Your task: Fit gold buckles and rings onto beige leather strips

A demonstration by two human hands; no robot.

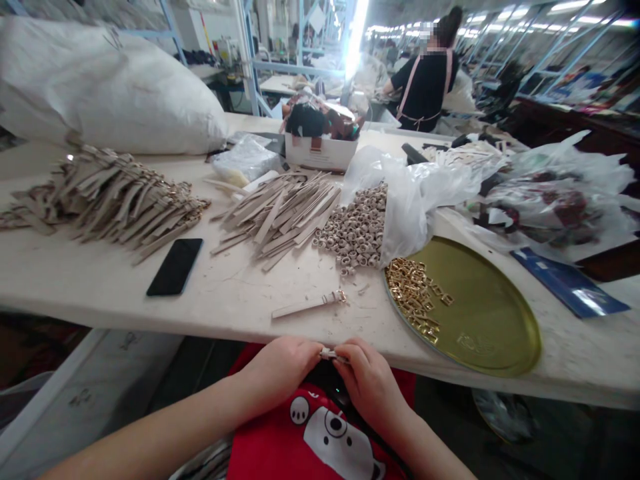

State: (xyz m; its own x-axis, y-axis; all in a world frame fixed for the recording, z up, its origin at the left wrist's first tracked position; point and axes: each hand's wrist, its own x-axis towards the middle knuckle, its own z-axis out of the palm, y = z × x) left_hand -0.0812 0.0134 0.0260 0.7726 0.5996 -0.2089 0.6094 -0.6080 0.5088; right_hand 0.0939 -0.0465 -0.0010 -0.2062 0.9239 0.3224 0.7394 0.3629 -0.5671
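Observation:
My left hand point(293, 363) and my right hand point(370, 377) meet at the table's front edge, fingers pinched on a short beige strap point(328, 354). Only a small piece of it shows between the fingertips; the rest is hidden. Just beyond them lies a beige strap with a gold buckle point(307, 305). Farther back are a heap of loose beige straps point(280, 213) and a pile of small beige loops point(357, 230) spilling from a clear plastic bag point(410, 207). Gold buckles point(413, 290) sit at the left side of a round gold-coloured tray point(480, 307) on my right.
A phone point(175, 267) lies left of centre, before a heap of buckled straps point(115, 197). Behind stand a large white sack point(110, 90) and a filled white box point(320, 153). A blue flat packet point(570, 283) is at right. A person in an apron point(425, 87) works beyond the table.

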